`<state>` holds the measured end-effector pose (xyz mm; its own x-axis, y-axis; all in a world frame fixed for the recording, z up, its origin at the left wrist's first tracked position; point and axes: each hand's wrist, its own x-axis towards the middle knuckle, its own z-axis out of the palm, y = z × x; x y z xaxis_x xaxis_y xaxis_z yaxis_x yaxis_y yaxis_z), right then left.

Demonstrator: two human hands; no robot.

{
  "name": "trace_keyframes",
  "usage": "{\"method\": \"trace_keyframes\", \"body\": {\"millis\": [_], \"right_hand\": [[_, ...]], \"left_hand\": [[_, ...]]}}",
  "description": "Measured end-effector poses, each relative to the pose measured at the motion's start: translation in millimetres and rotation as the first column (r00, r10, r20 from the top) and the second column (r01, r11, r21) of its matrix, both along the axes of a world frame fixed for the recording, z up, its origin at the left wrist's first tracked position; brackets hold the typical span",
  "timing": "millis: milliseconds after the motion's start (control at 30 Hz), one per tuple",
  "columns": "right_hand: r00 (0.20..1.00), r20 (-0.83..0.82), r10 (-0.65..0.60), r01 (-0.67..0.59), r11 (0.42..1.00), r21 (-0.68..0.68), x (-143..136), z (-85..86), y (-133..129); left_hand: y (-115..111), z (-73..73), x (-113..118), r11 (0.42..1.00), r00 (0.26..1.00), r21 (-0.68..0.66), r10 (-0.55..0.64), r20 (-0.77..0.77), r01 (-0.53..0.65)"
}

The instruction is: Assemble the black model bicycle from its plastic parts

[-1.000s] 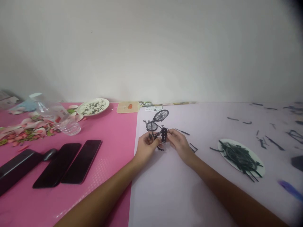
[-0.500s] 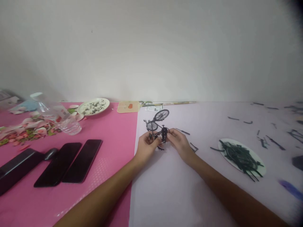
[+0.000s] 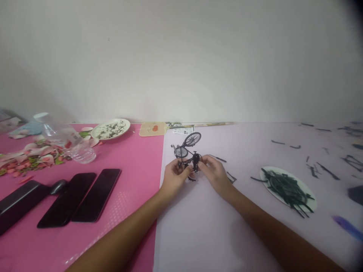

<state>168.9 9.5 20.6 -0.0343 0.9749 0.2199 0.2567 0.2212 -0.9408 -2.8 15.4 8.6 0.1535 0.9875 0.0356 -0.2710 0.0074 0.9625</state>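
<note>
A small black model bicycle [image 3: 192, 139] is held over the white part of the table, with one spoked wheel at the top and a paler wheel at its left. My left hand [image 3: 175, 176] pinches its lower left part between thumb and fingers. From the right, my right hand [image 3: 214, 172] grips the dark parts at the bicycle's right side; its fingertips are partly hidden behind them. Beside my right hand lie a thin black rod [image 3: 217, 158] and a small black frame piece [image 3: 231, 177].
At right, an oval plate [image 3: 311, 196] holds dark green and black strips, with scattered black parts [image 3: 328, 170] beyond. On the pink left side are two phones [image 3: 96, 194], a clear bottle [image 3: 64, 138], petals [image 3: 31, 156] and a plate [image 3: 128, 126] of white bits.
The view has shifted slightly. The fingers of my right hand have moved a little on the bicycle, with the thumb now lower against it. Both hands keep their hold.
</note>
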Motion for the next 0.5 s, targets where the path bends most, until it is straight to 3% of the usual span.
{"method": "trace_keyframes", "body": {"millis": [500], "right_hand": [[0.974, -0.216, 0.073, -0.105, 0.985, -0.14, -1.3, -6.6, 1.9]], "left_hand": [[1.9, 5.1, -2.8, 1.0, 1.0, 0.002, 0.021, -0.005, -0.021]]}}
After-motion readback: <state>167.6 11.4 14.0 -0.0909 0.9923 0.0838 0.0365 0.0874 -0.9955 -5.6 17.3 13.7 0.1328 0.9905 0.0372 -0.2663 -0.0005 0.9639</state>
